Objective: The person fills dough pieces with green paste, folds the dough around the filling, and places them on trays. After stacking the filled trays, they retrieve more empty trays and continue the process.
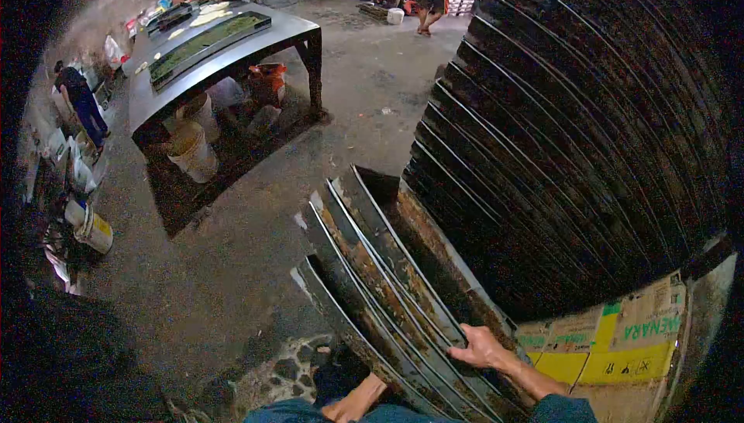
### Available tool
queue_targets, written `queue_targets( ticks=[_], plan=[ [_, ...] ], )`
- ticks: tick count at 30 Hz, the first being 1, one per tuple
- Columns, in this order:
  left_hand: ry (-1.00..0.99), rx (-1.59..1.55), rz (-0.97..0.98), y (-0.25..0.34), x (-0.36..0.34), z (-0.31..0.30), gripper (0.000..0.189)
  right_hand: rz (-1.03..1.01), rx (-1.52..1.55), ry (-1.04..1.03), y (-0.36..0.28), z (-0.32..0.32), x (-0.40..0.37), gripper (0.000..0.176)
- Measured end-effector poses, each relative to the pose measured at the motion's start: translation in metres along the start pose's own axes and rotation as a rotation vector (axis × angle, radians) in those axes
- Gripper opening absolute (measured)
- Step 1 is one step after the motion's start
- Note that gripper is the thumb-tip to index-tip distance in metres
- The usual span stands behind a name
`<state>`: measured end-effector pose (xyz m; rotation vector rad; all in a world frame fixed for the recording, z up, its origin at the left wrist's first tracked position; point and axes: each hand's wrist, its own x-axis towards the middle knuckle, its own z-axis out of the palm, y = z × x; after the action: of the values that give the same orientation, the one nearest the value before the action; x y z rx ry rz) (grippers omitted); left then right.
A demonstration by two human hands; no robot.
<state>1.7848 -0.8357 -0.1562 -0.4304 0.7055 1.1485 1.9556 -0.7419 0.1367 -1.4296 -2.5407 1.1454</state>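
Observation:
Several long, dark metal trays point(364, 268), worn and rusty, lean together in front of me at a slant. My right hand point(479, 347) grips the upper edge of one tray on the right side of the bundle, fingers curled over the rim. At the bottom, my left hand point(353, 407) is against the outer left tray; its fingers are hidden under the trays and the frame's edge. Right beside the bundle rises a tall stack of similar dark trays point(558, 136).
Flattened cardboard point(635, 345) lies under the stack. A metal table point(291, 31) holds a long green-filled tray point(209, 47), with buckets point(192, 151) beneath. People stand behind the table, at the far left and at the back. A white bucket point(96, 232) sits left.

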Motion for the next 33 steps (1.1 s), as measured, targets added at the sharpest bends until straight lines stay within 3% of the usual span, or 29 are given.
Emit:
queue_targets(
  ticks=[4, 7, 9, 10, 13, 15, 20, 24, 25, 27, 30, 31, 33],
  plan=[
    [-0.063, 0.032, -0.009, 0.044, -0.026, 0.004, 0.053, -0.138, -0.031, 0.026, -0.084, -0.026, 0.011, 0.04],
    [-0.126, 0.058, -0.007, 0.094, -0.054, 0.002, 0.053, -0.055, -0.125, 0.026, -0.147, -0.03, 0.026, 0.035],
    [-0.166, 0.082, -0.016, 0.139, -0.076, -0.005, 0.053, -0.169, -0.159, 0.113, -0.194, -0.024, 0.049, 0.034],
    [-0.186, 0.088, -0.021, 0.161, -0.089, -0.007, 0.053, -0.122, -0.239, 0.055, -0.231, -0.029, 0.062, 0.037],
    [-0.241, 0.111, -0.024, 0.217, -0.116, -0.01, 0.054, -0.203, -0.134, 0.103, -0.295, -0.024, 0.093, 0.035],
    [-0.278, 0.119, -0.014, 0.256, -0.133, -0.009, 0.054, -0.137, -0.179, 0.079, -0.354, -0.024, 0.114, 0.035],
    [-0.37, 0.075, 0.063, 0.322, -0.159, 0.0, 0.054, -0.173, -0.1, 0.083, -0.427, -0.024, 0.146, 0.038],
    [-0.443, 0.012, 0.117, 0.321, -0.172, 0.027, 0.054, -0.182, -0.009, 0.067, -0.445, -0.04, 0.139, 0.043],
    [-0.445, 0.019, 0.154, 0.308, -0.151, 0.036, 0.054, -0.217, 0.023, 0.066, -0.403, -0.05, 0.141, 0.042],
    [-0.472, 0.002, 0.187, 0.317, -0.152, 0.048, 0.054, -0.258, -0.087, 0.07, -0.426, -0.059, 0.147, 0.04],
    [-0.494, 0.007, 0.256, 0.332, -0.128, 0.063, 0.055, -0.514, -0.215, 0.12, -0.401, -0.071, 0.179, 0.042],
    [-0.493, 0.015, 0.273, 0.34, -0.115, 0.068, 0.055, -0.419, -0.075, 0.057, -0.398, -0.071, 0.188, 0.041],
    [-0.486, 0.035, 0.337, 0.362, -0.08, 0.072, 0.055, -0.414, -0.136, 0.029, -0.367, -0.073, 0.232, 0.043]
  ],
)
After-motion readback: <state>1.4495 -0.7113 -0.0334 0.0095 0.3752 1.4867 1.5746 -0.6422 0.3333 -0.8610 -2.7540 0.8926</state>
